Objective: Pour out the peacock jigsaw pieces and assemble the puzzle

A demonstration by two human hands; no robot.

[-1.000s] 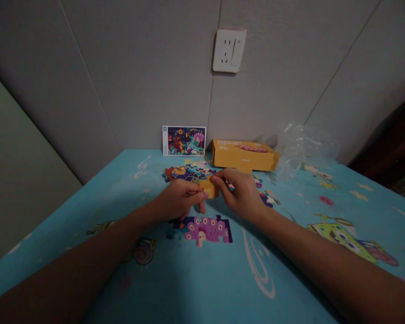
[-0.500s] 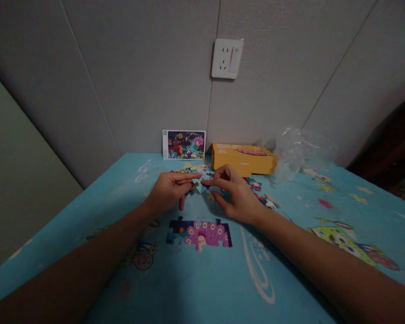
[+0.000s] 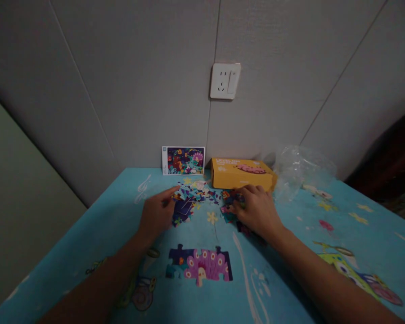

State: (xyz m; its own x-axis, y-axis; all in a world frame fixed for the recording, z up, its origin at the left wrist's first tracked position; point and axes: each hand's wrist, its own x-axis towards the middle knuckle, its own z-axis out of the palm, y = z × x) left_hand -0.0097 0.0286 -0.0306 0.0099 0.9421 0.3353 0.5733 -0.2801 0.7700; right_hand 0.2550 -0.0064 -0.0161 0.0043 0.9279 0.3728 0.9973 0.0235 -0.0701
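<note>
A partly joined jigsaw section (image 3: pixel 205 264) with a pink, many-eyed creature lies flat in front of me. Beyond it, my left hand (image 3: pixel 158 212) is beside a heap of loose puzzle pieces (image 3: pixel 195 192). Its index finger and thumb are apart, with nothing seen between them. Dark joined pieces (image 3: pixel 182 212) lie just right of that hand. My right hand (image 3: pixel 256 209) rests over another group of colourful pieces (image 3: pixel 227 213), thumb and index finger apart, fingertips down among them. The palm hides some of these pieces.
A picture card (image 3: pixel 183 161) leans on the wall at the back. A yellow puzzle box (image 3: pixel 243 174) stands right of it, beside a crumpled clear plastic bag (image 3: pixel 295 168). The blue patterned cloth (image 3: pixel 195 306) covers the surface. A socket plate (image 3: pixel 225 81) is on the wall.
My hands were together over the heap, fingers at a light-coloured piece; now they have separated, left hand to the left, right hand to the right-hand pieces. The view has tilted up.
</note>
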